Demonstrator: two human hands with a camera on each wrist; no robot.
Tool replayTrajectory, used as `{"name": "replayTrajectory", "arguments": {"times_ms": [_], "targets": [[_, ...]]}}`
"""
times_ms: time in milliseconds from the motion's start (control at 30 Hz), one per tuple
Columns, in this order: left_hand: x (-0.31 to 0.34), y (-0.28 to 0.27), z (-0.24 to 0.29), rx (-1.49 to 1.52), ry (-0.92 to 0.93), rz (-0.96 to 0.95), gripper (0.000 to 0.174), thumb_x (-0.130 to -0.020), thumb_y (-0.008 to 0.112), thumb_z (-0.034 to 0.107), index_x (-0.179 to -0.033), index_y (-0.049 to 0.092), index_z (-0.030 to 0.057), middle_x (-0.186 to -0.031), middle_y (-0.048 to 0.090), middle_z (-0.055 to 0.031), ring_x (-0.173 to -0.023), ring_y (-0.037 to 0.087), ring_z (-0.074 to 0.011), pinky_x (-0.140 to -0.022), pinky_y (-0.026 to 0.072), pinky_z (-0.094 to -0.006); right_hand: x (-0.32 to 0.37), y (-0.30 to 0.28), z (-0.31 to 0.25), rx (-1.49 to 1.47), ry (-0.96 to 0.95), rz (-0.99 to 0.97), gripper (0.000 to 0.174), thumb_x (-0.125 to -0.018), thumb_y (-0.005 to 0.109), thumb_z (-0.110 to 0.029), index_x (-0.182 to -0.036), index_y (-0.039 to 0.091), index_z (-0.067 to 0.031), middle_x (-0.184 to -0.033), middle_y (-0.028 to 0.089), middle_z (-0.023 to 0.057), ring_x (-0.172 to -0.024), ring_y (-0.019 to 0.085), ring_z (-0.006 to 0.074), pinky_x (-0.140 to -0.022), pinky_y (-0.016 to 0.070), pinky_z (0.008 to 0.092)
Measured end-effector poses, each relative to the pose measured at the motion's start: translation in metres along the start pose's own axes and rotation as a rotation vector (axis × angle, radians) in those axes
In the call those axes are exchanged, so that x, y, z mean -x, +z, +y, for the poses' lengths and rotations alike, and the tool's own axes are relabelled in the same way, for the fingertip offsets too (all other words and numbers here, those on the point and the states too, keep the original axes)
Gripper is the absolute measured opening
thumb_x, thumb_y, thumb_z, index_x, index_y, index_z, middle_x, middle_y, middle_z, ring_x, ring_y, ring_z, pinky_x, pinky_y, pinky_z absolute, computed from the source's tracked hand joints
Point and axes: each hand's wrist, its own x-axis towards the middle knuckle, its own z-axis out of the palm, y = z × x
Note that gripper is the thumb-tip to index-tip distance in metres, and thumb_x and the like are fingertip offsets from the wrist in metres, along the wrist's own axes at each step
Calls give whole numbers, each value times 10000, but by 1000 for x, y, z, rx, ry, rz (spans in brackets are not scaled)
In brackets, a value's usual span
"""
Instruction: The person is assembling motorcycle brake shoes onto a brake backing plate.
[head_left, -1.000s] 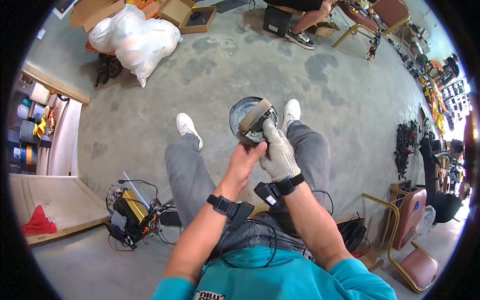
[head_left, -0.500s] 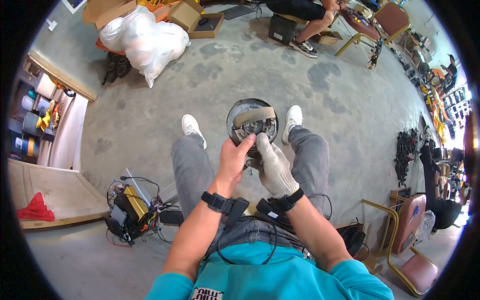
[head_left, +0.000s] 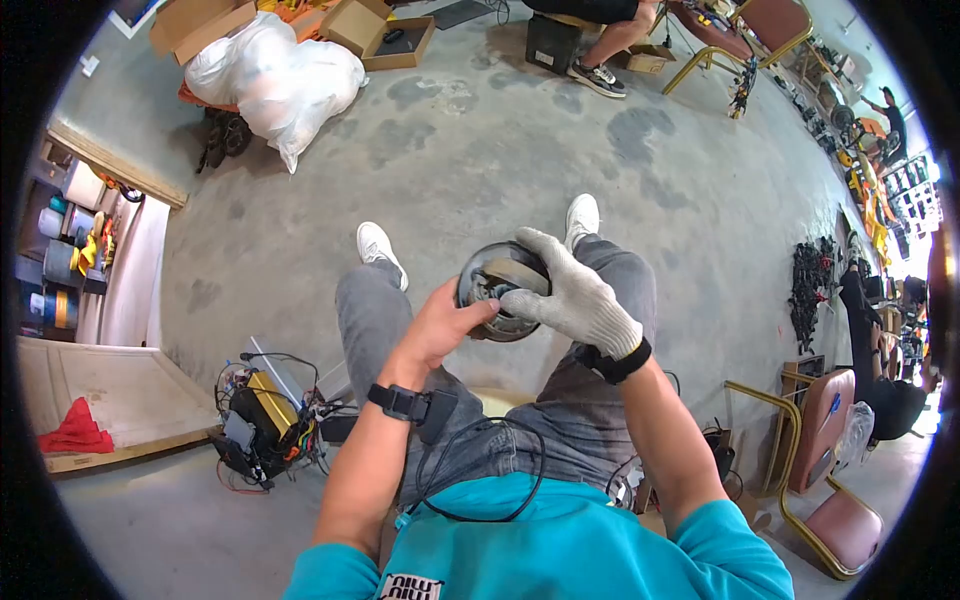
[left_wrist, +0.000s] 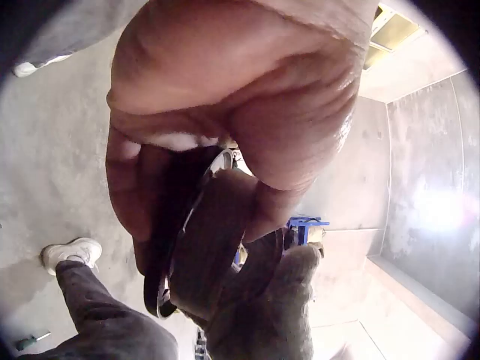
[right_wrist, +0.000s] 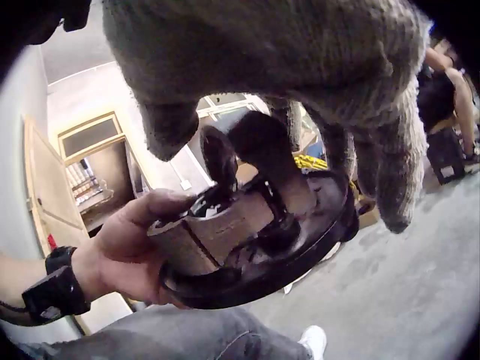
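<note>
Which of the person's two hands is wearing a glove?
The right hand: a whitish knitted glove covers it, while the left hand, holding the round brake assembly, is bare.

The left forearm [head_left: 358, 458] and right forearm [head_left: 672, 425] angle inward, bringing the hands close together. The bare left hand [head_left: 432, 328] grips, thumb uppermost; the gloved right hand [head_left: 580, 300] spreads its thumb apart from its fingers.

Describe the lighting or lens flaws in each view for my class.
Head view: wide-angle bending with black corners, daylight washing out the right edge; left wrist view: a glare patch on the wall, while the round part sits in shadow; right wrist view: the gloved right hand looks dark.
</note>
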Motion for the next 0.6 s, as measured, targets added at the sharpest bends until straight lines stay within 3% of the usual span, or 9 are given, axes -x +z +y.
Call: {"name": "replayTrajectory", "arguments": {"times_ms": [167, 433, 600], "targets": [[-2, 2, -18, 26, 89, 31, 404, -982, 654, 167, -1323, 573, -35, -1170, 690, -70, -1062, 641, -138, -945, 513, -319, 5, 22, 5, -15, 114, -52, 766, -845, 774, -442, -1451, 478, -79, -1292, 598, 263, -1199, 616, 406, -1011, 506, 443], [-11, 10, -58, 387, 70, 116, 391, -1008, 656, 183, -1344, 582, -2, -1215, 683, -71, -1100, 644, -142, -969, 510, -316, 10, 60, 15, 38, 203, 166, 702, -849, 764, -471, -1407, 530, -116, -1223, 604, 228, -1120, 641, 394, -947, 530, 462], [-12, 7, -67, 611, 51, -64, 393, -981, 678, 128, -1339, 570, 9, -1222, 683, -87, -1116, 668, -182, -1005, 539, -379, 13, 70, 15, 32, 223, 216, 680, -851, 763, -460, -1390, 541, -110, -1220, 604, 221, -1109, 643, 386, -932, 534, 462]]}}
